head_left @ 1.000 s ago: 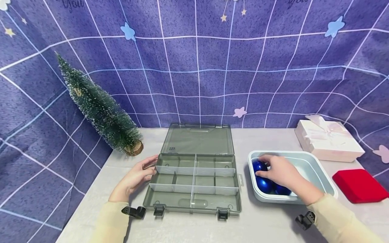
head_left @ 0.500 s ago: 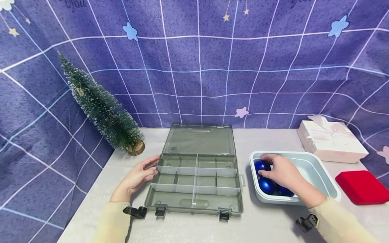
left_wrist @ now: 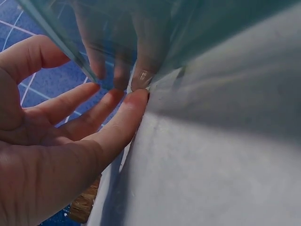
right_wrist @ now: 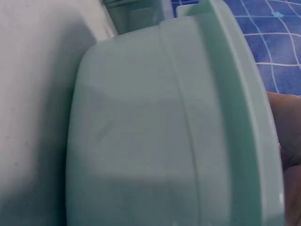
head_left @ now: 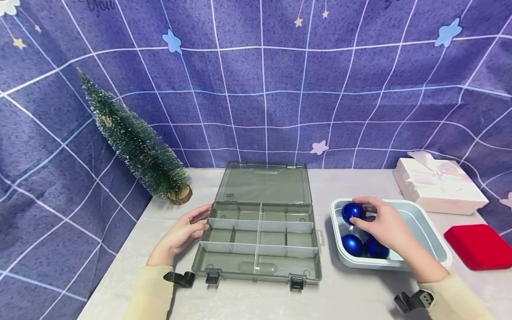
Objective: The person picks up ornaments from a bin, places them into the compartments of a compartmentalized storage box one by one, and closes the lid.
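Observation:
My right hand point(head_left: 386, 223) pinches a shiny blue Christmas bauble point(head_left: 352, 213) between thumb and fingers, over the left part of a pale blue plastic tub point(head_left: 436, 231). Several more blue baubles point(head_left: 352, 245) lie in the tub beneath it, partly covered by the hand. In the right wrist view the tub's outer wall point(right_wrist: 136, 127) fills most of the picture and hides the bauble. My left hand point(head_left: 182, 234) touches the left side of an open, grey translucent compartment box point(head_left: 236, 257) with its fingertips. Its fingers point(left_wrist: 115, 125) meet the box's wall in the left wrist view.
A small frosted Christmas tree point(head_left: 136, 142) on a wooden base leans at the back left. Behind the tub sits a white gift box with a ribbon point(head_left: 442, 186), and a red box point(head_left: 478, 246) lies to its right. A patterned blue cloth point(head_left: 280, 102) hangs behind the table.
My right hand has raised the blue bauble and drawn it slightly right, away from the tub's left wall, showing more of it. My left hand stays at the compartment box.

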A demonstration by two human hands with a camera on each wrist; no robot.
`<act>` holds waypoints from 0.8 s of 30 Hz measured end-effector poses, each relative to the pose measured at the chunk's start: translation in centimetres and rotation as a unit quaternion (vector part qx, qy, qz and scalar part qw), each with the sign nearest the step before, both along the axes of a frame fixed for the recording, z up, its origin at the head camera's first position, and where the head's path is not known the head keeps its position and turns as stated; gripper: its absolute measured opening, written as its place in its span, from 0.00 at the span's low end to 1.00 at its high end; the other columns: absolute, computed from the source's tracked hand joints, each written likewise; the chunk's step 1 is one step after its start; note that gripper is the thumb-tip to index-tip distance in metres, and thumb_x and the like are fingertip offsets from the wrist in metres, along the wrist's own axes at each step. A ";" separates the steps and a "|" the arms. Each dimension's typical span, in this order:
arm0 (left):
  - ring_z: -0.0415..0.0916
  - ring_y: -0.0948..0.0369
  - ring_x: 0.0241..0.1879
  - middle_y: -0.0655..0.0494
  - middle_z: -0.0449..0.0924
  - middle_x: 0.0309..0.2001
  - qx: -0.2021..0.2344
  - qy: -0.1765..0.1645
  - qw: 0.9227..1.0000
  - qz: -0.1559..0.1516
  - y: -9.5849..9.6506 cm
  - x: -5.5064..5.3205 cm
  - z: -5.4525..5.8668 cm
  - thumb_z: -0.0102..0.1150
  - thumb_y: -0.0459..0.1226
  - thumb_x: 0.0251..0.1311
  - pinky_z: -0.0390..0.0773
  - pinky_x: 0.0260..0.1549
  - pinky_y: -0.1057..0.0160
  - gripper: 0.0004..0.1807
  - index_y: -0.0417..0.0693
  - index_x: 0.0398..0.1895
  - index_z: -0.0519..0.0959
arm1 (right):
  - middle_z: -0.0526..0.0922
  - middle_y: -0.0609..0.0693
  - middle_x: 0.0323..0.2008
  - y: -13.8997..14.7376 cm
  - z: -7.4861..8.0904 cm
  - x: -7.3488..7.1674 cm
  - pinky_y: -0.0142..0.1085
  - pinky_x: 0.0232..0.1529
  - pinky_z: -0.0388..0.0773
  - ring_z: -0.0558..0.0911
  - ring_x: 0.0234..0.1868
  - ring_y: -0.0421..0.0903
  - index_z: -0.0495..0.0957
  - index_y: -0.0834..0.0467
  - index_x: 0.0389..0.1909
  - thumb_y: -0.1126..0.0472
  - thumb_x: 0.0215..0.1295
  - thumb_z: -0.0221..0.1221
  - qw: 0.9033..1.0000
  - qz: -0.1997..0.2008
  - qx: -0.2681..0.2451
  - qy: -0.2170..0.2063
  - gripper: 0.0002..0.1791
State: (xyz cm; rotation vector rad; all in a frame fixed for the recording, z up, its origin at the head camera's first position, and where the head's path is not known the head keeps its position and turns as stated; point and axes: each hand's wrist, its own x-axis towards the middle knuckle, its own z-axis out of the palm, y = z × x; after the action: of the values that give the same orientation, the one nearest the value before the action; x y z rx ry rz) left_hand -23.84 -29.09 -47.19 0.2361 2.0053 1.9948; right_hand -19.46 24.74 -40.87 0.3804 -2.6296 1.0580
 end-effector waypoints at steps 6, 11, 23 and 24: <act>0.76 0.63 0.50 0.29 0.50 0.76 0.000 -0.001 1.000 -0.002 0.0 0.2 0.1 0.51 0.22 0.64 0.80 0.48 0.64 0.40 0.33 0.80 0.50 | 0.83 0.67 0.50 -0.3 0.6 0.3 0.19 0.38 0.76 0.85 0.47 0.66 0.78 0.67 0.54 0.68 0.55 0.73 0.999 -0.007 -0.051 0.015 0.26; 0.76 0.64 0.50 0.30 0.50 0.77 -0.003 -0.003 1.000 0.001 -0.1 0.2 0.1 0.51 0.23 0.64 0.79 0.48 0.64 0.40 0.34 0.80 0.50 | 0.85 0.65 0.50 -1.4 1.9 0.4 0.19 0.41 0.77 0.85 0.48 0.62 0.79 0.66 0.55 0.67 0.56 0.73 0.998 -0.007 -0.054 0.032 0.25; 0.74 0.62 0.54 0.30 0.48 0.78 0.002 -0.006 1.000 0.003 -0.1 0.1 0.0 0.51 0.22 0.64 0.79 0.50 0.64 0.40 0.34 0.80 0.50 | 0.84 0.63 0.51 -6.5 4.3 -0.4 0.40 0.49 0.82 0.84 0.51 0.60 0.80 0.67 0.57 0.71 0.57 0.72 0.993 0.067 -0.089 0.025 0.25; 0.74 0.63 0.53 0.30 0.48 0.78 0.002 -0.007 1.000 0.003 -0.1 0.2 0.0 0.51 0.22 0.65 0.79 0.50 0.64 0.40 0.34 0.80 0.50 | 0.84 0.63 0.51 -7.0 4.4 -0.6 0.41 0.49 0.82 0.84 0.51 0.60 0.79 0.67 0.57 0.71 0.57 0.72 0.993 0.076 -0.090 0.023 0.25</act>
State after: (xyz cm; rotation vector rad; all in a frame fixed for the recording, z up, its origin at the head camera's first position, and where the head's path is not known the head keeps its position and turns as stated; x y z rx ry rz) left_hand -23.68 -29.14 -47.18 0.2174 1.9954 1.9996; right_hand -20.01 17.70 -36.48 0.5636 -2.4707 1.3068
